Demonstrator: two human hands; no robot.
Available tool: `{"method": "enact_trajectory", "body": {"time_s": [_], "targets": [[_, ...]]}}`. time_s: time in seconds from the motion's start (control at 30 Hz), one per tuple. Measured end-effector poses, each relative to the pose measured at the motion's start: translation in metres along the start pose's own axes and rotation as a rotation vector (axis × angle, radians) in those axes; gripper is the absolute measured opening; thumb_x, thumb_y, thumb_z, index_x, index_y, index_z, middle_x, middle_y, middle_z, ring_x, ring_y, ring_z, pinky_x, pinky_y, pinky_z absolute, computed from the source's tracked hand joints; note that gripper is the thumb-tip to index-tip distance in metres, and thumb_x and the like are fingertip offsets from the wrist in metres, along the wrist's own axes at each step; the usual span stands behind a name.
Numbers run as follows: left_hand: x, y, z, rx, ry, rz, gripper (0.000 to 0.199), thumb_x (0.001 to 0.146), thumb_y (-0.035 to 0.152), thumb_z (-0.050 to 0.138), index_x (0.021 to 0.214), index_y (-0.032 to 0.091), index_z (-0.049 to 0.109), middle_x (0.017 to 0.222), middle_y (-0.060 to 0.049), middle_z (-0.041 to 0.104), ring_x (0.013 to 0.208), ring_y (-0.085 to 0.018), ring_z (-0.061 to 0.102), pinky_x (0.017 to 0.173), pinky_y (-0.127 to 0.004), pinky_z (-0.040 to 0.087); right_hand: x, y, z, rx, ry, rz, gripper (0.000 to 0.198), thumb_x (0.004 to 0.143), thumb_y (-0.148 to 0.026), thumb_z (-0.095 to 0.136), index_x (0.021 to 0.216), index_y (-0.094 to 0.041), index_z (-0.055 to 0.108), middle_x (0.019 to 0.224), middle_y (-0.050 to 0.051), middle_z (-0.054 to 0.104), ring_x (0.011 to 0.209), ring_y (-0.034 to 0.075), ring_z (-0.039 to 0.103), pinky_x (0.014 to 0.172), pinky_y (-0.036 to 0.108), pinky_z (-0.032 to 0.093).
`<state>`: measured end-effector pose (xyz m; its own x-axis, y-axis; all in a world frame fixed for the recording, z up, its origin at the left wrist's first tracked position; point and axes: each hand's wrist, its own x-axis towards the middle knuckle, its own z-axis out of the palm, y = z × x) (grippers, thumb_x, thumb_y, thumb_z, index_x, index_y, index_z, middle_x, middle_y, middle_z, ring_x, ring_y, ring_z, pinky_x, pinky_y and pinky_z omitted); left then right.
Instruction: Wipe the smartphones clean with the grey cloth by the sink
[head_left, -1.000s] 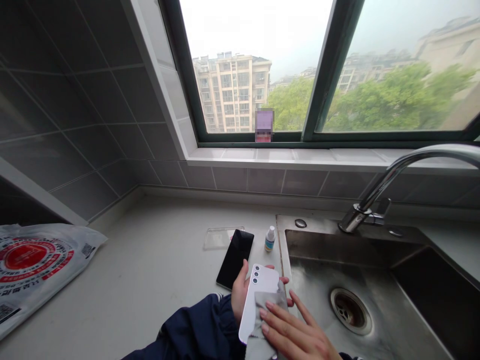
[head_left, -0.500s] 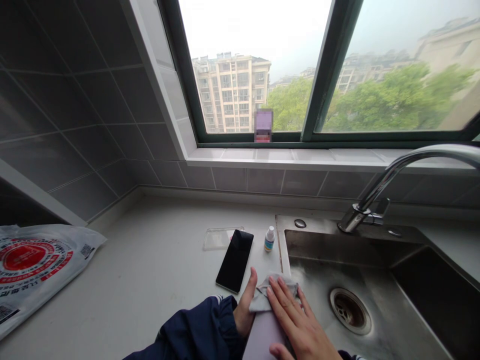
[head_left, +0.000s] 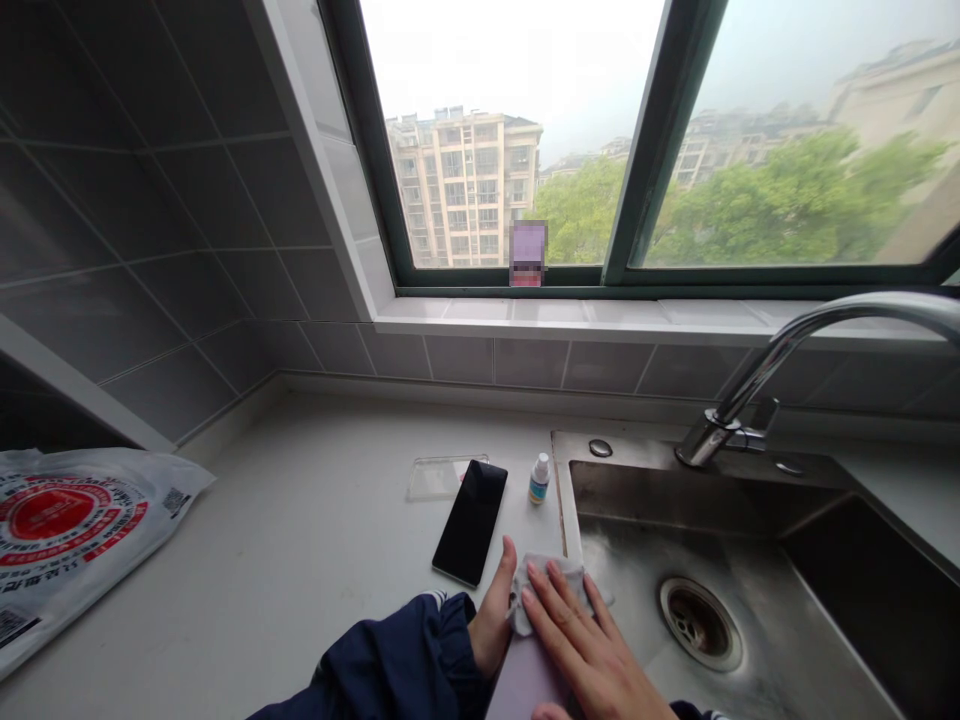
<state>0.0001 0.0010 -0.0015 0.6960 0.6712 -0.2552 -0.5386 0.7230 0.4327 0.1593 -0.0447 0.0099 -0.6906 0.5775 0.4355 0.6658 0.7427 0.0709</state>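
A flat lilac slab (head_left: 527, 682) runs off the bottom edge of the view, so I cannot tell its exact kind. My left hand (head_left: 493, 612) is closed around its left side with the thumb pointing up. A crumpled pale grey cloth (head_left: 525, 618) lies over the slab's far end. My right hand (head_left: 581, 625) presses it down with fingers laid side by side. Just beyond my left hand a black-screened smartphone (head_left: 471, 522) lies face up, overlapping a clear phone case (head_left: 431, 480). Close by stands a small white-capped bottle (head_left: 538, 480), upright.
To the right is a steel sink (head_left: 611, 570) with a drain (head_left: 701, 622) and a chrome faucet (head_left: 765, 360). A printed plastic bag (head_left: 97, 520) lies on the white counter (head_left: 247, 560) at left. Behind runs a window sill (head_left: 517, 322).
My right hand and the cloth under it have slid slightly left and toward me along the slab. My left hand stays almost where it was.
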Motion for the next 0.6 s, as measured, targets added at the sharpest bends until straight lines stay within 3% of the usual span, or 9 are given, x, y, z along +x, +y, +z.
{"method": "enact_trajectory", "body": {"time_s": [0.1, 0.27, 0.4, 0.6], "targets": [[0.005, 0.002, -0.002, 0.016, 0.063, 0.056, 0.076, 0.084, 0.07, 0.036, 0.122, 0.008, 0.06, 0.102, -0.017, 0.071, 0.104, -0.029, 0.064, 0.101, -0.044, 0.041, 0.001, 0.0, 0.002, 0.023, 0.04, -0.06, 0.076, 0.091, -0.064, 0.045, 0.142, -0.007, 0.042, 0.147, 0.015, 0.039, 0.142, 0.027, 0.023, 0.117, 0.044, 0.001], [0.011, 0.001, -0.011, -0.007, 0.067, -0.001, 0.087, 0.08, 0.078, 0.03, 0.123, 0.007, 0.056, 0.097, -0.018, 0.071, 0.097, -0.031, 0.067, 0.095, -0.047, 0.045, 0.004, -0.006, 0.005, 0.001, 0.094, -0.13, 0.044, 0.102, -0.036, 0.038, 0.138, -0.014, 0.049, 0.145, 0.009, 0.043, 0.14, 0.025, 0.028, 0.116, 0.047, 0.001], [0.01, 0.001, -0.016, 0.004, 0.058, -0.002, 0.09, 0.079, 0.08, 0.027, 0.122, 0.007, 0.056, 0.092, -0.018, 0.072, 0.092, -0.03, 0.069, 0.09, -0.045, 0.046, 0.004, -0.011, 0.006, -0.022, 0.116, -0.18, 0.039, 0.103, -0.032, 0.038, 0.134, -0.015, 0.053, 0.141, 0.01, 0.048, 0.136, 0.027, 0.035, 0.114, 0.05, 0.004], [0.004, 0.008, -0.003, 0.049, 0.076, -0.019, 0.083, 0.08, 0.079, 0.027, 0.114, 0.009, 0.057, 0.091, -0.018, 0.072, 0.085, -0.027, 0.069, 0.083, -0.039, 0.047, 0.006, -0.011, 0.0, 0.049, 0.135, -0.214, 0.032, 0.1, -0.025, 0.047, 0.13, -0.017, 0.057, 0.139, 0.008, 0.05, 0.131, 0.026, 0.042, 0.113, 0.051, 0.014]]}}
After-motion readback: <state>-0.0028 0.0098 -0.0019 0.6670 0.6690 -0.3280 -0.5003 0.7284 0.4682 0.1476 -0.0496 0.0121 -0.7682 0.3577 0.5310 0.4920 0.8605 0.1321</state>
